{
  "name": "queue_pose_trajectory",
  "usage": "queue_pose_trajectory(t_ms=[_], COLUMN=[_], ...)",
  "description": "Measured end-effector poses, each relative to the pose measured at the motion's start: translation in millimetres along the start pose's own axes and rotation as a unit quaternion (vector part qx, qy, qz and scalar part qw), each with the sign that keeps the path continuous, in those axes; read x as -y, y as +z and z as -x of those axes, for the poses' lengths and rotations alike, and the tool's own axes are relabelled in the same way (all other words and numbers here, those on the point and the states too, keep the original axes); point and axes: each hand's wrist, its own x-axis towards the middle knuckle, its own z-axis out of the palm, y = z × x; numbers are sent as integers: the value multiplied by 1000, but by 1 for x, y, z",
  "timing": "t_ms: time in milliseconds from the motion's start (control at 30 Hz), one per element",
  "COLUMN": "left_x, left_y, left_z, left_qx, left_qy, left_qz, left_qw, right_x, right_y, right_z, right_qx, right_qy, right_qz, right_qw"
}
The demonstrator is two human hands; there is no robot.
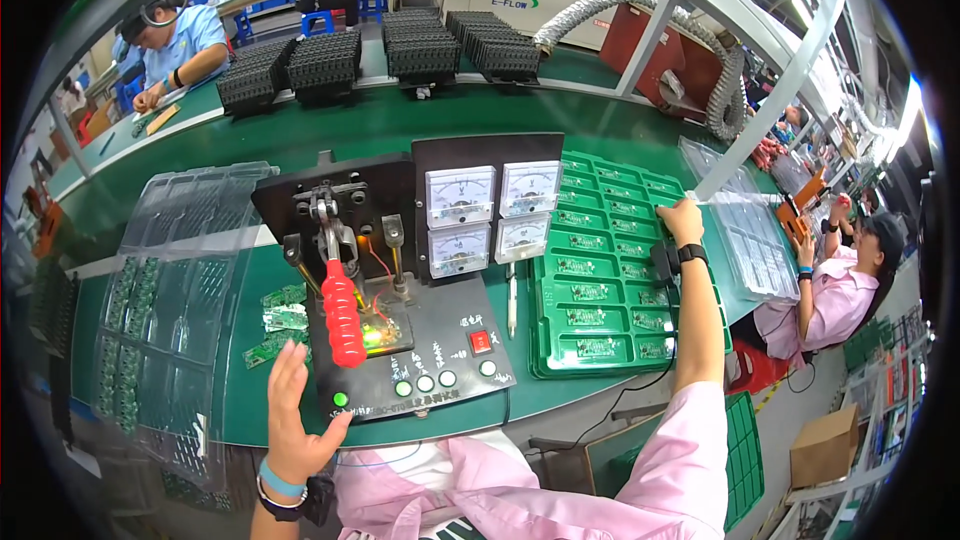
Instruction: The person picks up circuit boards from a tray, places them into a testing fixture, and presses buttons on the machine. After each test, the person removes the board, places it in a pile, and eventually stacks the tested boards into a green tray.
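In front of me stands a black test fixture [470, 310] with a red-handled toggle clamp [343, 315], analog meters [460, 197], several round buttons and a red rocker switch [481, 341]. A light glows at a circuit board [378, 336] below the clamp handle. My left hand [295, 415] is open at the fixture's front left corner, fingers spread, its thumb near a green-lit button [341, 400]. My right hand [682, 222] reaches to the far right of a green compartment tray [537, 340] of circuit boards. Its fingers are curled down; what they hold, if anything, is hidden.
Loose circuit boards [283, 312] lie left of the fixture. Clear plastic trays [215, 240] stand at the left, others [750, 240] at the right. A pen [512, 300] lies between fixture and green tray. Black racks [420, 45] line the back; co-workers sit [840, 285] nearby.
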Motion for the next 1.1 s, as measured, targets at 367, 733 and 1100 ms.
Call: queue_pose_trajectory(t_ms=[367,733,1100], left_x=[-6,-5,-5], left_y=[29,35,31], left_z=[14,20,25], left_qx=[5,-28,-21], left_qy=[-76,-50,-77], left_qz=[-21,-1,12], left_qw=[997,998,997], right_x=[41,128,144], right_y=[-36,-77,-67], right_z=[-6,360,395], right_qx=[-270,-147,16], right_qy=[-281,-670,-572], right_qz=[-188,-312,-206], right_qw=[902,658,794])
